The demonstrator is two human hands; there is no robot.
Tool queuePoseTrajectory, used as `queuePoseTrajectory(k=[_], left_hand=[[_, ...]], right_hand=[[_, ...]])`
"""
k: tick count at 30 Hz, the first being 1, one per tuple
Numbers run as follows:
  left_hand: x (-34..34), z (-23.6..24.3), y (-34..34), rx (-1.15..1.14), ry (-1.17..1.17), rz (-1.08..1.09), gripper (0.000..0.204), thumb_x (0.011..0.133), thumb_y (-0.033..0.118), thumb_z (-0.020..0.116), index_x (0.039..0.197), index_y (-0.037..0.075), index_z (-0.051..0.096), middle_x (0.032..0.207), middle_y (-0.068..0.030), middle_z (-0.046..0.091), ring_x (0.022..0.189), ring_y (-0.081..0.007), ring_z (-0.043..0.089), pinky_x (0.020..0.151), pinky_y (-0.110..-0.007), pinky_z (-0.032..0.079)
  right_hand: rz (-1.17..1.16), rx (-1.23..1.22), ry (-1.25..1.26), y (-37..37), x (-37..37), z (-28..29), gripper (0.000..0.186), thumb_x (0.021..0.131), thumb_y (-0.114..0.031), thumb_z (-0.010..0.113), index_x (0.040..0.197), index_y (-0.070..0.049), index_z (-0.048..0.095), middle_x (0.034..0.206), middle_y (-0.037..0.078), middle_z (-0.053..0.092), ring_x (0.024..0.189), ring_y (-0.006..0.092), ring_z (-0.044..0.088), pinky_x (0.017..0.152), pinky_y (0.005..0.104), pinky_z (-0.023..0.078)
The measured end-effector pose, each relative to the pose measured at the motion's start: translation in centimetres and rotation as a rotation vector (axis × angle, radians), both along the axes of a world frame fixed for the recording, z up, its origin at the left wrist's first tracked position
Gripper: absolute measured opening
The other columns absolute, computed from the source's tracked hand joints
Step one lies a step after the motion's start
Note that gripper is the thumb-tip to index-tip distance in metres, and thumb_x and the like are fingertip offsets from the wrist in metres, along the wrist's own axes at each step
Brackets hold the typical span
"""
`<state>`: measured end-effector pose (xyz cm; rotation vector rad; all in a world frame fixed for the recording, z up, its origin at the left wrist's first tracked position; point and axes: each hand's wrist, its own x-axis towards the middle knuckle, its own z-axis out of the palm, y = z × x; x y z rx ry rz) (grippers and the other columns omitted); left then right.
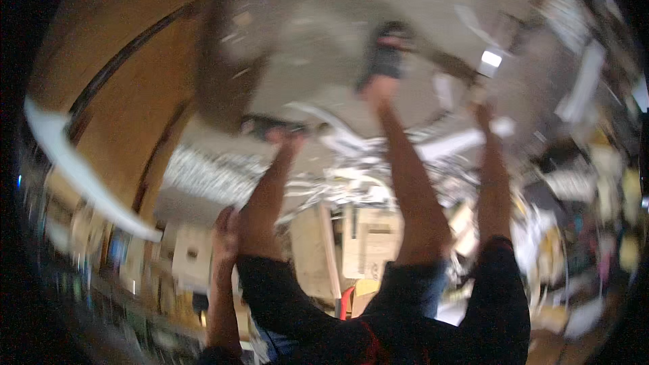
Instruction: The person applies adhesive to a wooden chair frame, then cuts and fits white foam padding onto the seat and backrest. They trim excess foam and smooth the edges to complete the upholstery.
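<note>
The head view is badly blurred. The right hand [483,107] is stretched forward at the end of a straight arm, and just beyond its fingers is a small rectangular object [491,60]. Whether the hand grasps that object or only lines up with it, I cannot tell. The object has a bright white face, as if lit or reflecting, with a duller grey edge below; its kind is not readable. The left hand [226,233] hangs low beside the left thigh; nothing shows clearly in it, and how its fingers are closed cannot be made out.

The step in hand looks like walking, judging by the right foot [382,88] set ahead of the left foot [291,138], both in dark sandals [387,51]. Such movement calls for careful footing: white strips [460,143] lie strewn across the grey floor [331,47].

Further out, cardboard boxes [370,240] show between the legs, and brown wooden panels [128,88] stand at the left.
</note>
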<state>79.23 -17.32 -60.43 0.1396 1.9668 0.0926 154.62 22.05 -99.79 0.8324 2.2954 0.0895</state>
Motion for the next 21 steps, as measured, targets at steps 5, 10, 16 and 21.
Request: queuePoseTrajectory(k=[5,10,16,21], left_hand=[[1.2,0.3,6.9,-0.160,0.144,-0.088,0.039,0.097,0.029,0.063,0.118,-0.003,0.065,0.105,-0.0210,0.071,0.101,-0.0257,0.069,0.089,-0.037,0.053],[3.2,0.2,9.6,-0.166,0.164,-0.052,0.031,0.096,0.028,0.064,0.108,0.001,0.070,0.092,-0.0193,0.072,0.089,-0.0259,0.071,0.080,-0.039,0.054],[6.3,0.4,10.4,-0.191,0.198,-0.122,0.029,0.094,0.026,0.066,0.104,0.000,0.069,0.096,-0.0202,0.071,0.088,-0.0303,0.070,0.075,-0.039,0.054],[8.9,2.8,6.7,-0.001,0.395,-0.267,0.034,0.088,0.032,0.069,0.099,0.000,0.069,0.095,-0.0239,0.069,0.090,-0.0416,0.067,0.078,-0.049,0.053]], right_hand=[[-0.632,-0.178,0.176,0.1,-4.4,-9.8,0.041,0.095,-0.038,0.056,0.120,-0.007,0.062,0.096,0.014,0.069,0.085,0.0317,0.068,0.075,0.0457,0.055],[-0.676,-0.192,0.201,0.6,-3.5,-10.9,0.042,0.094,-0.041,0.058,0.119,-0.008,0.065,0.101,0.015,0.071,0.087,0.0319,0.070,0.075,0.0449,0.055],[-0.734,-0.228,0.401,-1.5,-5.4,-3.1,0.039,0.091,-0.040,0.061,0.115,-0.009,0.068,0.107,0.012,0.073,0.087,0.0297,0.071,0.074,0.0435,0.055],[-0.957,-0.273,0.409,-6.2,-12.9,11.3,0.044,0.093,-0.030,0.062,0.127,-0.003,0.060,0.106,0.020,0.071,0.093,0.0376,0.067,0.085,0.0429,0.052]])
